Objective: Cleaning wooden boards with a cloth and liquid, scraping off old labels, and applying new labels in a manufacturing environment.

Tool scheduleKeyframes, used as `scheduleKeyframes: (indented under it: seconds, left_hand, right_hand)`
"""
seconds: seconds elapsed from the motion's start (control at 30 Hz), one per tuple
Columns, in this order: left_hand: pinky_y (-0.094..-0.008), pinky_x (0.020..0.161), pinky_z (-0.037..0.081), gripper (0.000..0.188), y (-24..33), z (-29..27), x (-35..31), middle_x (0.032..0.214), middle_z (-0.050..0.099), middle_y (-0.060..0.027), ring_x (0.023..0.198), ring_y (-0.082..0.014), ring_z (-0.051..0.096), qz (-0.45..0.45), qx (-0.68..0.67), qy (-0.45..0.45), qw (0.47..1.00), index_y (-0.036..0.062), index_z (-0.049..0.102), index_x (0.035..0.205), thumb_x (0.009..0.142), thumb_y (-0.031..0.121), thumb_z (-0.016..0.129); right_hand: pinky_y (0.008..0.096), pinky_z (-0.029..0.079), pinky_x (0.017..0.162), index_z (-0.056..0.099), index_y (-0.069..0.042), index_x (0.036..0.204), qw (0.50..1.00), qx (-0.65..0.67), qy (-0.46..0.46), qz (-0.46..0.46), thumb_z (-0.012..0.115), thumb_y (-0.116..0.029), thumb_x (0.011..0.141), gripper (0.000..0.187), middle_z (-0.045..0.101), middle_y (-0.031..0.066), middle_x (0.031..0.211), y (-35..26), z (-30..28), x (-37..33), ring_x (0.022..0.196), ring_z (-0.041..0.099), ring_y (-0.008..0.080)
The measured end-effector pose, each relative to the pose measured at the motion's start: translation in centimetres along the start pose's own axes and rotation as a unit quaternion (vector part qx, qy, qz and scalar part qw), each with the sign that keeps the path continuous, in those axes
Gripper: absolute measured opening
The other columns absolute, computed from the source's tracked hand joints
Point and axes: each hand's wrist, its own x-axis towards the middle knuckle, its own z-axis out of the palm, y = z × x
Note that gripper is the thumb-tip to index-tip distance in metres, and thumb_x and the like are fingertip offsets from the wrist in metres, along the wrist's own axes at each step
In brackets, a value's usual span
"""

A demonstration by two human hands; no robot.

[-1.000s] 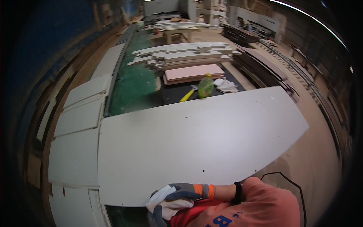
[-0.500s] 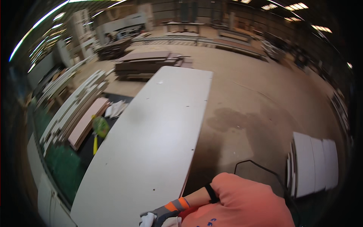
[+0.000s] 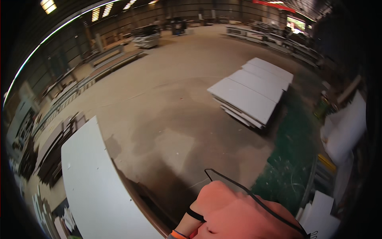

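Observation:
My right arm in a salmon-coloured sleeve (image 3: 219, 199) reaches down and left at the lower edge. A black band (image 3: 195, 215) circles it at the sleeve's end. Of the glove, only the orange cuff (image 3: 178, 234) shows; the hand and anything in it lie below the picture. The long white panel (image 3: 95, 191) is nearest to this arm, on its left, with small dark holes along its edge. My left hand is out of sight.
Stacked white panels (image 3: 250, 89) stand ahead on the right, beside a green floor area (image 3: 284, 155). Dark boards (image 3: 55, 159) lie at the left. A black cable (image 3: 238, 189) loops over my shoulder. White sheets (image 3: 344, 127) fill the far right.
My view has swung right, so the white panel now sits farther left. My right glove, earlier over the panel with something white and cloth-like in it, has dropped out of sight except its cuff.

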Motion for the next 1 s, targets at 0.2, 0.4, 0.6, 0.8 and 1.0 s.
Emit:
scheduleKeyframes:
  seconds: [0.2,0.4,0.6,0.8,1.0]
  left_hand:
    - [-0.0399,0.104,0.041,0.052,0.5,1.6,1.8,0.136,0.049,-0.0216,0.123,-0.0304,0.049,0.023,0.031,-0.040,0.998,-0.0100,0.040,0.137,0.100,0.027,0.045]
    - [-0.0399,0.105,0.040,0.051,0.6,0.5,2.6,0.138,0.047,-0.0213,0.125,-0.0308,0.047,0.040,0.041,-0.017,0.998,-0.0093,0.038,0.138,0.100,0.024,0.046]
    - [-0.0399,0.106,0.039,0.051,-0.4,-4.1,1.2,0.140,0.046,-0.0210,0.127,-0.0312,0.046,0.057,0.022,0.091,0.994,-0.0085,0.036,0.140,0.100,0.020,0.048]
    - [-0.0399,0.108,0.038,0.051,-3.3,-10.8,-4.2,0.142,0.044,-0.0207,0.129,-0.0316,0.044,0.070,-0.007,0.297,0.952,-0.0078,0.035,0.142,0.099,0.017,0.050]
    - [-0.0398,0.109,0.037,0.052,-7.5,-14.9,-14.1,0.144,0.043,-0.0204,0.131,-0.0320,0.043,0.064,-0.005,0.495,0.866,-0.0071,0.033,0.143,0.099,0.014,0.051]
  right_hand:
    - [0.0422,0.048,0.084,0.055,-0.006,0.111,0.991,0.123,0.038,-0.032,0.062,-0.024,0.082,0.034,0.065,0.0168,0.100,-0.8,-0.1,-2.2,0.091,0.059,0.0297]
    - [0.0439,0.049,0.080,0.062,-0.006,0.102,0.977,0.213,0.031,-0.010,0.060,-0.021,0.083,0.024,0.068,0.0155,0.092,-1.2,-0.5,-2.2,0.082,0.062,0.0307]
    - [0.0505,0.050,0.088,0.067,-0.006,0.102,0.964,0.234,-0.036,0.125,0.058,-0.029,0.087,0.029,0.070,0.0139,0.097,-1.3,-2.6,-0.6,0.084,0.066,0.0261]
    - [0.0253,0.044,0.096,0.063,-0.001,0.120,0.993,-0.008,0.112,0.034,0.054,-0.022,0.099,0.031,0.064,-0.0022,0.117,4.5,-13.5,0.1,0.108,0.056,0.0079]
    - [0.0283,0.046,0.093,0.065,-0.007,0.114,0.920,-0.374,0.119,0.010,0.056,-0.022,0.099,0.023,0.065,-0.0003,0.107,2.1,-9.5,-0.1,0.104,0.056,0.0085]
